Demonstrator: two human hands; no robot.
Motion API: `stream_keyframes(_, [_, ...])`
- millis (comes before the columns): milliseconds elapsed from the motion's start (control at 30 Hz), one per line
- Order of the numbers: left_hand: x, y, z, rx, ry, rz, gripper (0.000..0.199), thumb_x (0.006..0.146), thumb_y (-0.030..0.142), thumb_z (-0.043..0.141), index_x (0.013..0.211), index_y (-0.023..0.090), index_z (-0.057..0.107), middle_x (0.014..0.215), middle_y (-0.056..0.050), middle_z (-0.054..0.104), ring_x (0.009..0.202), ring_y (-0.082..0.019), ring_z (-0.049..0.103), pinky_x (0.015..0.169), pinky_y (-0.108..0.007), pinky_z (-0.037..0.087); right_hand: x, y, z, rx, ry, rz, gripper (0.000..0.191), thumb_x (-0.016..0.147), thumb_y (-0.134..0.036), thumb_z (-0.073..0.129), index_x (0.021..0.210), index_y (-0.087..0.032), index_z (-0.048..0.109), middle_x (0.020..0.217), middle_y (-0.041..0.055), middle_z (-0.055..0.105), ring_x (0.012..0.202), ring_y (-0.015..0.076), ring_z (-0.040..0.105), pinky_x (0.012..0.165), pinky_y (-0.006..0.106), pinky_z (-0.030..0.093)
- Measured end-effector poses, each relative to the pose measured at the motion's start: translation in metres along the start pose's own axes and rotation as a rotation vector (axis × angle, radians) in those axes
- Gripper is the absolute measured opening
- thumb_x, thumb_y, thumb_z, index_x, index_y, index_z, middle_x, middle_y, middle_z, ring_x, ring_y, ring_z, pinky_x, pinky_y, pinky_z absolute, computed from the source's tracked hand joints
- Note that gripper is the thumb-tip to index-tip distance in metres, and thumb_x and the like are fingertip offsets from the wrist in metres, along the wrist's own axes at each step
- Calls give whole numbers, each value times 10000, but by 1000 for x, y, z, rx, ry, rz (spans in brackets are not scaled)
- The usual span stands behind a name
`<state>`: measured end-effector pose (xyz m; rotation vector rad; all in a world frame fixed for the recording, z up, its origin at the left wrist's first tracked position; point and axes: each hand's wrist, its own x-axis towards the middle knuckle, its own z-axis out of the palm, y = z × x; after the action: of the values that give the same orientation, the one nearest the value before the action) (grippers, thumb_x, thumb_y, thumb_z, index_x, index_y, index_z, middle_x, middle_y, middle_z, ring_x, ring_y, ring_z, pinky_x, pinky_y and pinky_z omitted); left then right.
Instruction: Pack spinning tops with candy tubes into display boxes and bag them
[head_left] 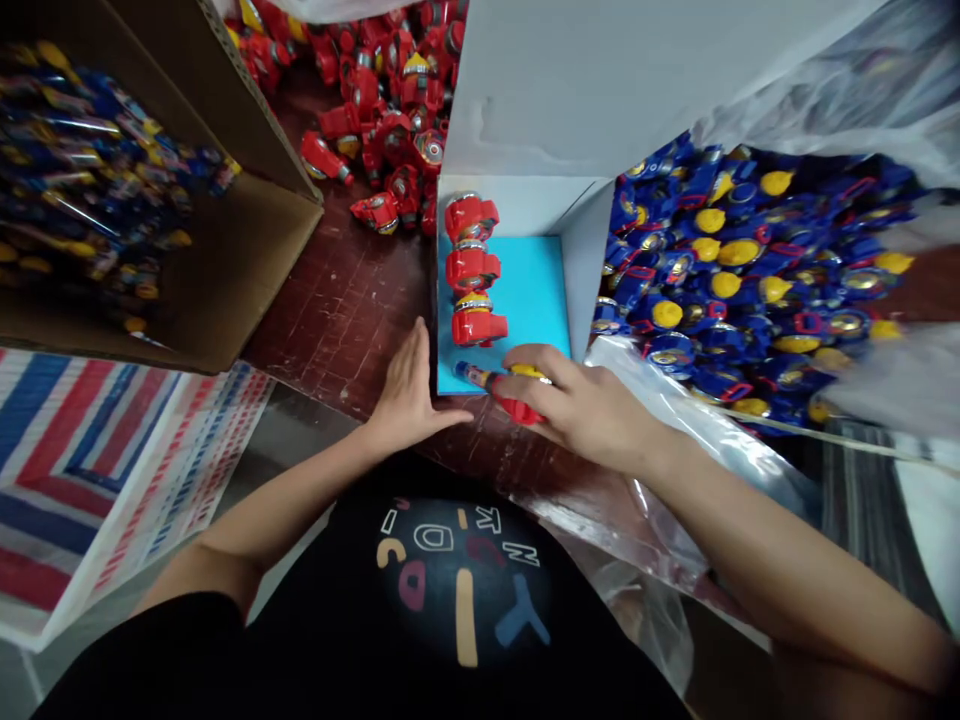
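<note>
From here I see a dark-red wooden table [360,300]; on it a white, blue-floored cardboard box [589,270]; the right hand [592,410] at its near-right corner; the left hand [403,395], thumb wide, just beside it; three red plastic toys [473,270] inside; one blue-tipped red-and-yellow plastic toy [521,411] pinched in the right hand.

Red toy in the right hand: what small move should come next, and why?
Probably lower the red toy into the white box, at the row's near end: the right hand holds it at the near edge, three red toys line the left side, and blue floor shows in front of them.
</note>
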<state>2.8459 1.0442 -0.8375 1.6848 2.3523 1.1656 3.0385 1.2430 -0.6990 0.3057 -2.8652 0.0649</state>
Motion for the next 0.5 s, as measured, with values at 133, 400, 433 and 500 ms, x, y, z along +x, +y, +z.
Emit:
stream_keyframes(133, [5,-8,25,6,-15,5,1186,975,690,702,1759,188,-32,1765,-280,269,1644,-416,328,1313,-603,342,22,-6,2,-52,-189,-127,250,1073,-196,507,1308,-252,574,1302,76,650,923,178,679,534,268,450])
stream_keyframes(400, [2,-7,25,-19,-37,-13,1144,1012,673,650,1757,189,-70,1765,-290,262,1626,-400,374,1278,-629,348,46,-19,19,-270,-183,-50,322,1100,-425,572,1381,-272,605,1397,91,669,982,217,732,535,295,460])
stream_keyframes(433, [1,-7,24,-20,-47,-9,1168,1008,684,650,1754,186,-98,1765,-300,250,1630,-408,364,1268,-639,359,44,-20,20,-292,-185,-51,289,1101,-401,572,1356,-272,621,1377,86,682,944,205,735,524,294,449])
stream_keyframes(500, [2,-9,9,-29,-98,40,1261,958,764,671,1752,182,-117,1762,-310,246,1631,-428,356,1246,-647,394,42,-21,15,-294,-198,-72,328,1106,-449,556,1355,-250,630,1362,95,702,872,190,737,503,300,440])
